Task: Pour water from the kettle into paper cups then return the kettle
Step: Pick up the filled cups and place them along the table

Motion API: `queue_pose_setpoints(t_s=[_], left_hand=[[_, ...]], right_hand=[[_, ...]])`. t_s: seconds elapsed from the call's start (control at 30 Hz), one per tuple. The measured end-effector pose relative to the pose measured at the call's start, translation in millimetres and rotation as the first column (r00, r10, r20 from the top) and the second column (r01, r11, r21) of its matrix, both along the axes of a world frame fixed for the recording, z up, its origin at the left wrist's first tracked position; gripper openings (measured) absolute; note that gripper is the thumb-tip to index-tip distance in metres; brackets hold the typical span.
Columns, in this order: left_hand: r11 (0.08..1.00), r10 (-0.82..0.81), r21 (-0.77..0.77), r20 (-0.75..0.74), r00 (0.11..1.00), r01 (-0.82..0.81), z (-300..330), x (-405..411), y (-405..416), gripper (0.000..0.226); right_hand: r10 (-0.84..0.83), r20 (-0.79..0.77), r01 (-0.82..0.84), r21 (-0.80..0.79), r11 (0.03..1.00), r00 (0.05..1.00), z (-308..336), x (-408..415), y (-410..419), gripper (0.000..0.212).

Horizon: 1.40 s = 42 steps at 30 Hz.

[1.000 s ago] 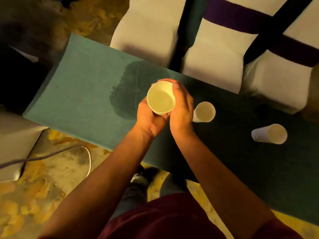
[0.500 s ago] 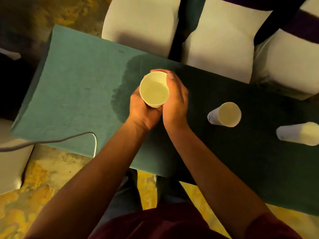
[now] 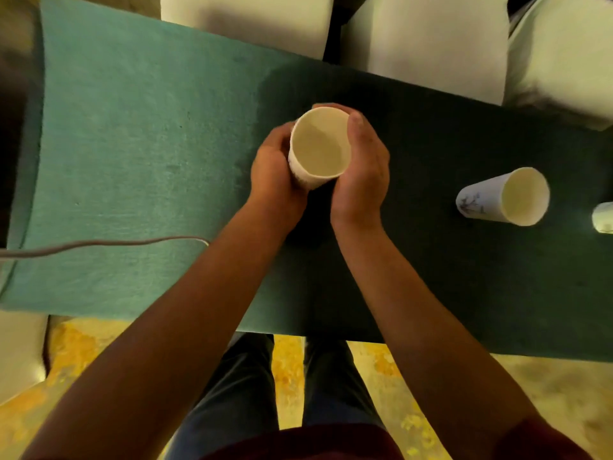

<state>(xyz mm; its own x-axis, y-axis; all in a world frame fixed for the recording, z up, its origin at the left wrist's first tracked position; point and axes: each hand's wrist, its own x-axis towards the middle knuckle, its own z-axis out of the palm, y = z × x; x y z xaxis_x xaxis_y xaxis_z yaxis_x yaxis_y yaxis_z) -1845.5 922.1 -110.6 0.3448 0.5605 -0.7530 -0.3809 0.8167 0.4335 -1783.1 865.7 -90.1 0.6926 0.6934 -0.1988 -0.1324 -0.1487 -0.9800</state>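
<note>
**Both hands wrapped around one paper cup over the desk**

Nearest to you, at the bottom edge, are your dark red shirt and your dark trousers, with mottled yellow floor showing between your legs. Your two bare forearms reach forward from there over the near edge of the desk, which is covered in green cloth; its left part is lit pale teal and its right part lies in deep shadow.

A thin pale cable runs in from the left edge across the near part of the desk and ends beside your left forearm.

Around the middle of the desk, your left hand and your right hand are both closed on the same paper cup, left palm on its left wall, right fingers curled round its far and right side. The cup is upright with its mouth facing you. Whether there is water in it cannot be told.

To the right, well apart from your hands, a second paper cup with a small dark print on its wall stands on the shadowed cloth. Just beyond it, the edge of a third cup is cut off by the frame.

Past the far edge of the desk sit white-covered chairs. The kettle is not in view.
</note>
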Motion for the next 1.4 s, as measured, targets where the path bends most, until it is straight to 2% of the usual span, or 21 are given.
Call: queue_pose_setpoints(t_s=[0.1, 0.17, 0.2, 0.3, 0.43, 0.67, 0.87, 1.13, 1.4], left_hand=[[0.991, -0.013, 0.129, -0.168, 0.986, 0.035, -0.7, -0.1, 4.8, 0.05], [0.956, -0.02, 0.266, -0.352, 0.936, 0.121, -2.4, -2.3, 7.7, 0.041], [0.938, 0.013, 0.323, -0.388, 0.922, 0.123, -3.8, -3.2, 10.1, 0.035], [0.913, 0.054, 0.397, -0.338, 0.94, 0.09, -2.6, -6.4, 16.6, 0.032], [0.925, 0.102, 0.381, -0.242, 0.965, -0.002, -6.7, -8.8, 21.2, 0.034], [0.921, 0.186, 0.377, -0.199, 0.962, -0.1, -20.1, -18.2, 27.3, 0.034], [0.916, 0.226, 0.378, -0.207, 0.952, -0.135, -15.6, -19.7, 28.8, 0.034], [0.919, 0.226, 0.367, -0.19, 0.955, -0.144, 31.2, -29.2, 43.7, 0.033], [0.887, 0.261, 0.428, -0.154, 0.953, -0.174, 87.2, -28.2, 41.4, 0.033]], right_hand=[[-0.007, -0.012, 0.008, 0.012, 1.0, 1.0, -4.3, -1.9, 4.3, 0.038], [-0.011, -0.008, 0.011, 0.022, 1.0, 1.0, -5.6, -3.1, 6.4, 0.037], [-0.011, -0.003, 0.011, 0.02, 1.0, 1.0, -6.7, -3.4, 7.3, 0.036], [0.006, 0.004, -0.006, 0.004, 1.0, 1.0, -12.7, -2.3, 6.7, 0.037], [0.015, -0.013, -0.015, -0.026, 1.0, 1.0, -23.7, -1.4, 4.5, 0.038], [0.046, -0.042, -0.044, 0.052, 0.998, 0.998, -34.1, -3.2, 1.4, 0.039], [0.076, -0.019, -0.077, -0.014, 0.997, 0.997, -39.9, 2.3, -9.2, 0.042], [0.1, 0.055, -0.099, -0.019, 0.995, 0.993, -11.3, 20.6, -20.6, 0.057], [0.14, 0.121, -0.136, -0.042, 0.99, 0.983, 28.9, 46.2, -37.5, 0.04]])
